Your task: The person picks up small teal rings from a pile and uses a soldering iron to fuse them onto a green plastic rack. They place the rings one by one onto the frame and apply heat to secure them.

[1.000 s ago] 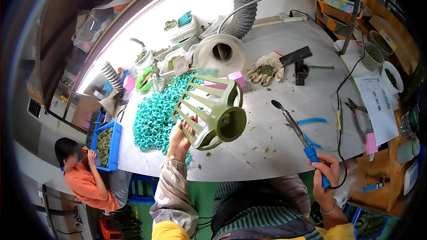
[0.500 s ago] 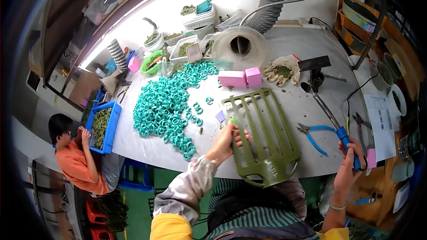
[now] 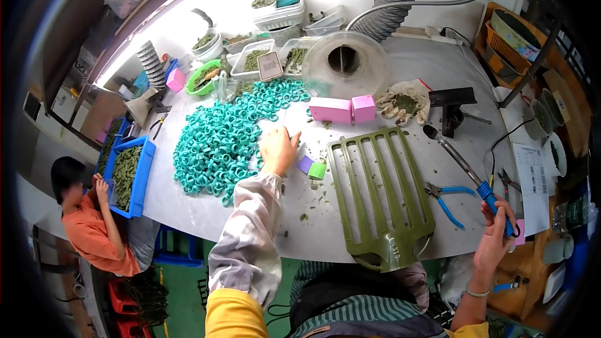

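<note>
My left hand (image 3: pixel 279 150) reaches over the table at the right edge of a heap of teal rings (image 3: pixel 216 144). Its thumb stands apart from its bent fingers, whose tips are partly hidden; I see nothing held. My right hand (image 3: pixel 496 222) is closed round the blue handle of a soldering iron (image 3: pixel 460 163), its metal shaft pointing up and left. Between my hands an olive-green slotted plastic frame (image 3: pixel 386 203) lies flat, its near end over the table edge. Small green (image 3: pixel 317 170) and purple (image 3: pixel 305 163) squares lie left of it.
Blue-handled cutters (image 3: pixel 449 203) lie between frame and iron. Pink blocks (image 3: pixel 330 111), a stained glove (image 3: pixel 405 101), a black stand (image 3: pixel 452 109) and a clear extraction hood (image 3: pixel 345 66) stand farther back. At left, a co-worker (image 3: pixel 100 225) sits by a blue tray (image 3: pixel 133 178).
My left hand has let go of the olive frame and moved left and away to the ring heap. The frame now lies flat; the green square rests on the table. My right hand keeps the iron.
</note>
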The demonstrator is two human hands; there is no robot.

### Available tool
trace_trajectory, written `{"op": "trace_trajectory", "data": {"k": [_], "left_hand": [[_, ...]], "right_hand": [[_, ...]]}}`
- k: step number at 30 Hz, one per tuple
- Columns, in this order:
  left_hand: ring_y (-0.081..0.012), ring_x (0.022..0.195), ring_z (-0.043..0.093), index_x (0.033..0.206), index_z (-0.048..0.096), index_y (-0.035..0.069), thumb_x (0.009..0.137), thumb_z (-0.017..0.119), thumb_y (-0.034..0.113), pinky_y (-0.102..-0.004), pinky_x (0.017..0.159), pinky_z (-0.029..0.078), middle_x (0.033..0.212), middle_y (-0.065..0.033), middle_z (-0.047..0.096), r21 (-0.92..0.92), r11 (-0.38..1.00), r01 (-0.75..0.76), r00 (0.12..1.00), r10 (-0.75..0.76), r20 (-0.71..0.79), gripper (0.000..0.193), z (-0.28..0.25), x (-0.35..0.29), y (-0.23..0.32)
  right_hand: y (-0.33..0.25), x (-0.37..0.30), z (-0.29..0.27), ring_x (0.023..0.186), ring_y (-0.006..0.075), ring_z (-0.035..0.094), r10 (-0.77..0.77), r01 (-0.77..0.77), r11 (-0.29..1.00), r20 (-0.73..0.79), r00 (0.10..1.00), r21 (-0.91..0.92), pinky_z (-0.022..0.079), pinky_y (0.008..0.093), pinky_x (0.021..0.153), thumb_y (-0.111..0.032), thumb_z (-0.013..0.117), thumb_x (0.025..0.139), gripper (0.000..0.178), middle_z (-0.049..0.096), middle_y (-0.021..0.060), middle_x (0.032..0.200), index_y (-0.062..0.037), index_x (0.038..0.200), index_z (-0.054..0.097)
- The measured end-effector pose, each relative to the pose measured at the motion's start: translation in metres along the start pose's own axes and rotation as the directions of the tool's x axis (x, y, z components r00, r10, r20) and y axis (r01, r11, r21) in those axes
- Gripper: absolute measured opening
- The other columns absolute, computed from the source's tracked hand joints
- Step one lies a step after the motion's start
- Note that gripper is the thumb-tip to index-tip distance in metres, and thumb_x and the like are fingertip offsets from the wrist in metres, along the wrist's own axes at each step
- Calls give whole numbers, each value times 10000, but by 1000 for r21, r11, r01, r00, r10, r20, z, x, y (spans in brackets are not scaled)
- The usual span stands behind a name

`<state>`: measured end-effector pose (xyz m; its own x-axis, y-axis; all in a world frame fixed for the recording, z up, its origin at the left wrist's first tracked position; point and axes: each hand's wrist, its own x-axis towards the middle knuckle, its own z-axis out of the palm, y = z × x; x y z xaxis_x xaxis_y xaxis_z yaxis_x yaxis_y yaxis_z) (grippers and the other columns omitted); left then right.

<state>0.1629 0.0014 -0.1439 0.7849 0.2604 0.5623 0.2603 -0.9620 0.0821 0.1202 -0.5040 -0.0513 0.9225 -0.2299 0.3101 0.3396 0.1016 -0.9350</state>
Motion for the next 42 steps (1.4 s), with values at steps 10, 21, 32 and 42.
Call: {"op": "trace_trajectory", "data": {"k": [10, 21, 32, 42], "left_hand": [[-244, 723, 679, 965, 658, 29, 807, 768, 143, -343, 676, 526, 952, -170, 694, -563, 727, 392, 874, -103, 475, 224, -26, 6, 16], [-192, 819, 673, 1095, 720, 74, 887, 661, 84, -297, 757, 545, 1081, -107, 660, -697, 593, 403, 854, 30, 520, 216, -80, -18, 5], [-67, 847, 629, 1197, 669, 61, 942, 625, 100, -217, 738, 496, 947, -7, 659, -645, 379, 663, 675, 68, 734, 261, -84, -35, -3], [-213, 953, 658, 1140, 689, 49, 875, 697, 74, -324, 842, 536, 1125, -95, 658, -803, 517, 295, 906, 115, 407, 267, -46, 0, 54]], "right_hand": [[-3, 1, 39, 902, 222, 693, 206, -206, 978, 50, 977, -22, 583, 329, 816, -118, 540, 998, 195, 652, 144, 1092, 44, 1027, 644], [-20, 41, 122, 1010, 235, 653, -15, 348, 923, 890, 455, -163, 535, 340, 855, 119, 601, 836, 244, 634, 133, 1177, -23, 1024, 665], [-33, 56, 136, 996, 316, 634, -40, 564, 824, 986, 160, -59, 526, 387, 832, 114, 633, 776, 303, 655, 104, 1127, -58, 1024, 659], [7, 16, 118, 801, 208, 730, 247, -239, 969, 250, 936, -63, 608, 301, 730, -221, 511, 1021, 308, 702, 123, 896, 53, 1037, 650]]}}
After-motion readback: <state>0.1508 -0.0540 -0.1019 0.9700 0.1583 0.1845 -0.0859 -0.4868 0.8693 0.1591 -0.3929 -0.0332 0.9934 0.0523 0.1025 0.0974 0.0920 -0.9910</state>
